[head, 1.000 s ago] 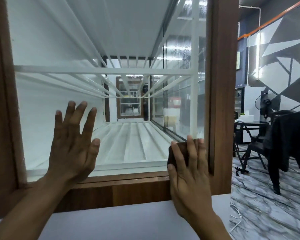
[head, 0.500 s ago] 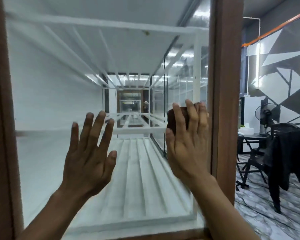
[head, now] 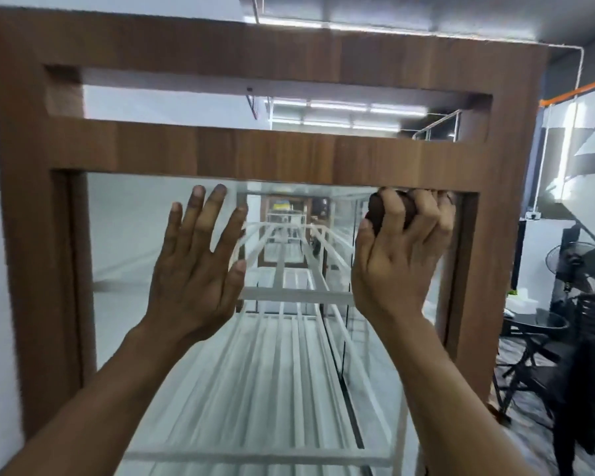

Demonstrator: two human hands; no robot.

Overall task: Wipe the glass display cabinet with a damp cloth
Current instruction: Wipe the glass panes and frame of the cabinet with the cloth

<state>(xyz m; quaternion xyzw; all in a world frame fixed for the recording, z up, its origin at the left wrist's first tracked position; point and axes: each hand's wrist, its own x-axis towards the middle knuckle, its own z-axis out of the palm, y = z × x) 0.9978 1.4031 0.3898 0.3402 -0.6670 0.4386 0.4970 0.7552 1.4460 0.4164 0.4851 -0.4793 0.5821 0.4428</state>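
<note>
The glass display cabinet (head: pixel 124 242) fills the view, a glass pane set in a brown wooden frame with white racks behind it. My right hand (head: pixel 397 266) grips a dark brown cloth (head: pixel 378 209) against the glass at the pane's top right corner, just under the upper wooden crossbar. Its fingers are curled over the cloth, which is mostly hidden. My left hand (head: pixel 200 262) lies flat on the glass to the left, fingers spread and straight.
The wooden frame (head: pixel 495 235) borders the pane closely on the right. Beyond it stand a black chair with dark clothing (head: pixel 591 355), a small round table (head: pixel 536 321) and a floor fan (head: pixel 574 259). A white wall lies to the left.
My right hand slid the cloth up the right side of the glass from the bottom corner to the top corner. My left hand moved up the pane too, and the view tilted upward.
</note>
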